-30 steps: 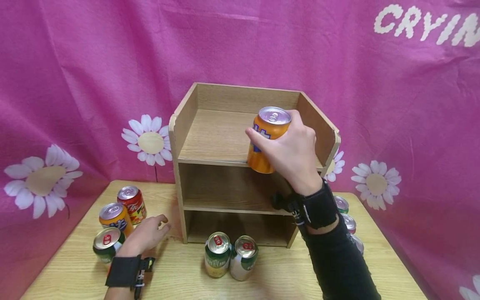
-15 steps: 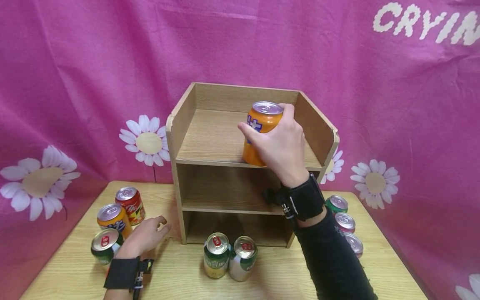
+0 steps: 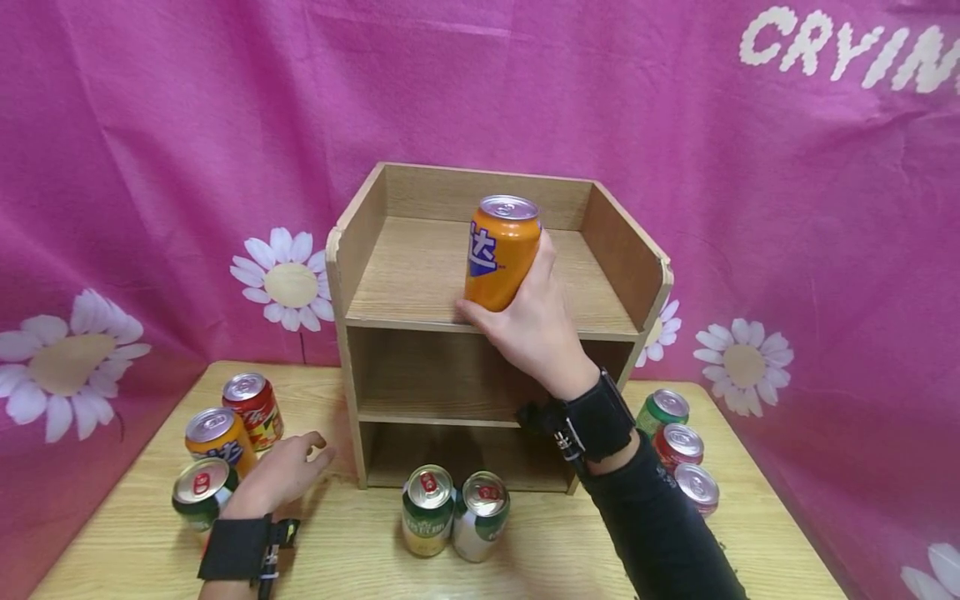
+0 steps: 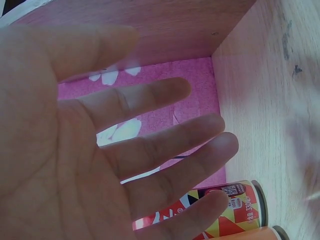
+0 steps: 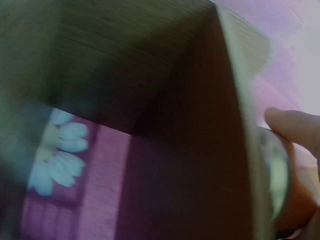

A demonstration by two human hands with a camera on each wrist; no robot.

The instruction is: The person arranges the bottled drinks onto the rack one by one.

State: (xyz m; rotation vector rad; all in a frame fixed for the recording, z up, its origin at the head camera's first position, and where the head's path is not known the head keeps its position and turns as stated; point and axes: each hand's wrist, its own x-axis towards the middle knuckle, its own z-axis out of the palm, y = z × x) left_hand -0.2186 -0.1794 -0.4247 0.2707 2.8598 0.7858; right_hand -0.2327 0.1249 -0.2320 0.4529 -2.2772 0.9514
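Note:
My right hand (image 3: 536, 333) grips an orange soda can (image 3: 502, 254) with a blue-and-white logo, upright at the front of the shelf unit's top level. Whether the can touches the board cannot be seen. In the right wrist view, the can's metal base (image 5: 276, 172) shows beyond a board edge, with the thumb beside it. Low over the table at left, my left hand (image 3: 281, 475) holds nothing; its fingers spread loosely in the left wrist view. Beside it stand a red can (image 3: 255, 412), another orange can (image 3: 221, 442) and a green-topped can (image 3: 204, 492).
A wooden shelf unit (image 3: 345, 358) with three levels stands at the table's back. Before it are two green-and-white cans (image 3: 429, 512). To its right stand a green can (image 3: 663, 408), a red can (image 3: 678, 446) and a pinkish can (image 3: 697, 489). Pink flowered cloth (image 3: 187, 125) hangs behind.
My right hand has carried the orange can left and slightly upward along the top shelf's front. The left hand has kept its place and pose. The view has shifted slightly.

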